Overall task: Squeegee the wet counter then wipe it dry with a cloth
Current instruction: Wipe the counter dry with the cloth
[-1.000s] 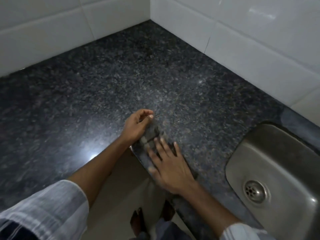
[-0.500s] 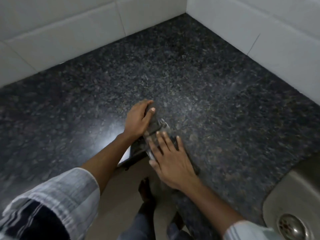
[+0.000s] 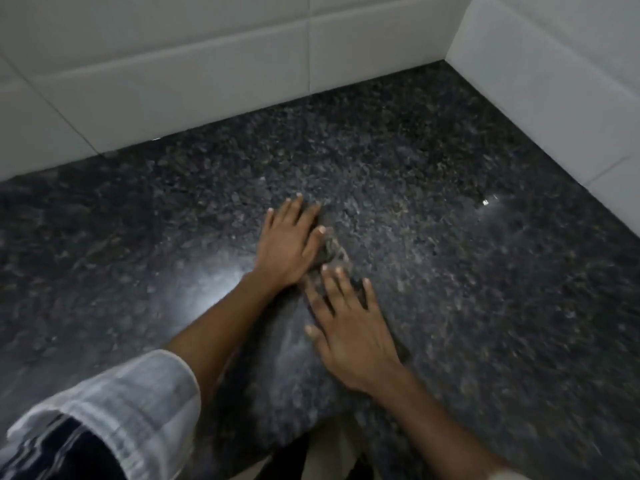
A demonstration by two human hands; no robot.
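The dark speckled granite counter (image 3: 450, 161) fills the head view. A crumpled dark grey cloth (image 3: 333, 250) lies on it near the middle and mostly blends with the stone. My left hand (image 3: 285, 244) lies flat on the cloth's far end, fingers spread and thumb against the bunched part. My right hand (image 3: 348, 329) presses flat on the near end, fingers spread. Most of the cloth is hidden under both palms. No squeegee is in view.
White tiled walls stand behind the counter (image 3: 207, 64) and along its right side (image 3: 554, 84), meeting in a corner at the top right. A light glare (image 3: 214, 278) shines left of my left wrist. The counter's front edge (image 3: 294, 441) runs below my forearms.
Both hands have slid the cloth away from the front edge toward the back wall. My left hand went from pinching the cloth to lying flat on it. The sink has left the view.
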